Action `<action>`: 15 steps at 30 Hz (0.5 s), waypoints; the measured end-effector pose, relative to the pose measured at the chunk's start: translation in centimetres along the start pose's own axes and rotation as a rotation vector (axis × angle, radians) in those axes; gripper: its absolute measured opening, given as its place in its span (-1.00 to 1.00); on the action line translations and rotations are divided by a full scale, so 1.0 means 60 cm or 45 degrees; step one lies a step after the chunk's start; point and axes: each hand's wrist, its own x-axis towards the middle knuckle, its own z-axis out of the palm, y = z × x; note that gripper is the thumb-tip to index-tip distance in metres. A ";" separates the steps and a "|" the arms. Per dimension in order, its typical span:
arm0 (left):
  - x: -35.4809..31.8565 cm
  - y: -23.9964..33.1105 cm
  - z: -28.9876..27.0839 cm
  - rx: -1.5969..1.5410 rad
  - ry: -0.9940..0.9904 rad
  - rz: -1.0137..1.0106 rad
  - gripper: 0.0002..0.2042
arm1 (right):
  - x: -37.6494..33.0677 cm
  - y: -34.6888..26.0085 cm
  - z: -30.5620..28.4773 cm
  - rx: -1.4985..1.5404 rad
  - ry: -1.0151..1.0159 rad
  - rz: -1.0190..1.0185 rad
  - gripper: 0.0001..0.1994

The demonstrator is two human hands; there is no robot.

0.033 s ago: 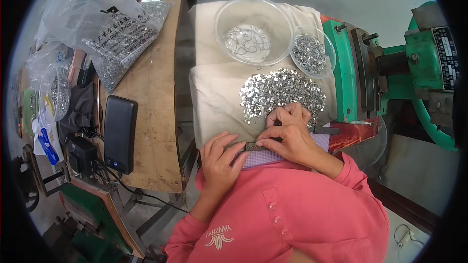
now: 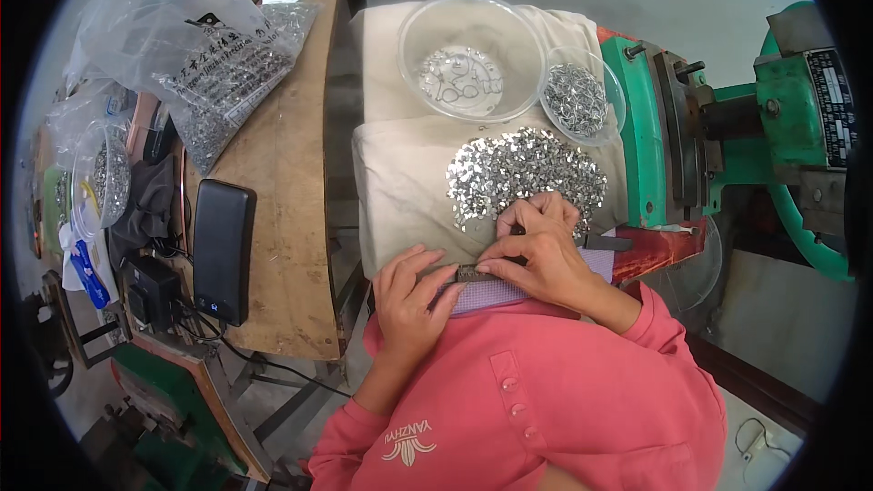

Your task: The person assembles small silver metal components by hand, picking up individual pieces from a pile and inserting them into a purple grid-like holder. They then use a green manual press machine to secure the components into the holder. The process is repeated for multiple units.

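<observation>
Both hands pinched one narrow dark strip point(image 2: 470, 273) at the near edge of the cloth-covered cushion point(image 2: 400, 182): the left hand point(image 2: 411, 295) gripped its left end, the right hand point(image 2: 536, 250) closed on its right. Beyond lay one heap of silvery metal pieces point(image 2: 523, 168), then two clear bowls, large point(image 2: 471, 56) and small point(image 2: 582, 95), each holding pieces.

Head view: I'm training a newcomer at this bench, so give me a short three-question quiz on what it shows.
1. True or false: the pile of small metal pieces lies on a cloth pad.
2. Which is bigger: A, the clear bowl, or B, the small bowl to its right?
3. What do the left hand and right hand hold between them?

Key: 1 true. 2 A. 3 a narrow dark strip.
</observation>
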 end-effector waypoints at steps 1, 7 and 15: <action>0.000 -0.001 0.000 0.003 0.000 0.002 -0.76 | 0.001 -0.002 0.000 0.004 0.001 0.004 -0.84; 0.000 0.000 0.000 -0.012 -0.028 -0.015 -0.73 | 0.004 -0.005 0.002 -0.005 0.018 0.016 -0.84; 0.001 0.002 0.001 0.001 -0.015 -0.015 -0.76 | 0.000 -0.006 -0.002 -0.013 0.013 0.041 -0.82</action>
